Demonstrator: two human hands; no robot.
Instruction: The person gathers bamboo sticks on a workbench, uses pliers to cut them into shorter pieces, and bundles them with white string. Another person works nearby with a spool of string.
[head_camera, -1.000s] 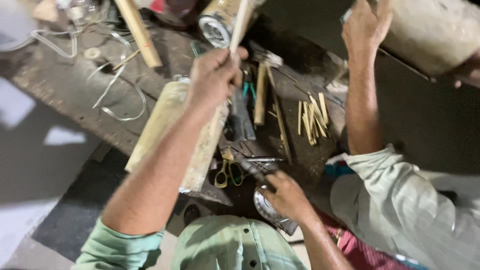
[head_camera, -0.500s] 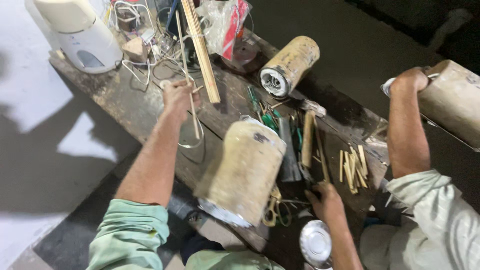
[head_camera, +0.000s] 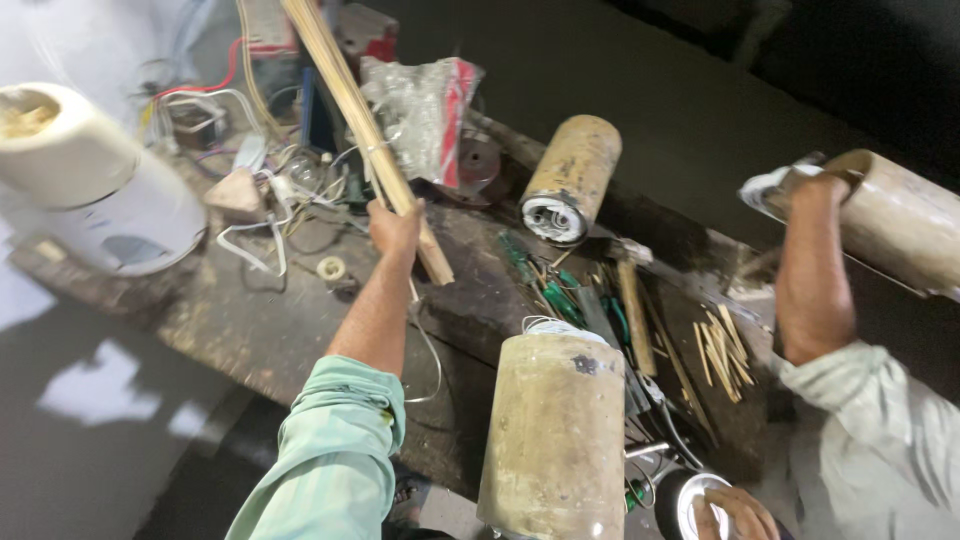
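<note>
My left hand (head_camera: 395, 228), on a green-sleeved arm, is closed round a long bundle of thin wooden strips (head_camera: 345, 100) that slants up to the far left over the dark workbench (head_camera: 250, 320). My right hand (head_camera: 738, 512) shows only partly at the bottom edge, fingers on the rim of a round black-and-white lid (head_camera: 688, 500). A big dusty tan cylinder (head_camera: 555, 430) with wire windings at its top stands between my arms.
A second cylinder (head_camera: 575, 175) lies at the bench's far side. A co-worker's hand (head_camera: 815, 195) grips a third cylinder (head_camera: 900, 215) at the right. Green-handled tools (head_camera: 545, 285), short wooden slivers (head_camera: 722, 350), tangled wires (head_camera: 270, 215), a plastic bag (head_camera: 420, 110) and a white appliance (head_camera: 90, 180) crowd the bench.
My left hand has moved off the big cylinder to the far side of the bench and closed on the strip bundle. My right hand has dropped toward the bottom edge. The view swung left.
</note>
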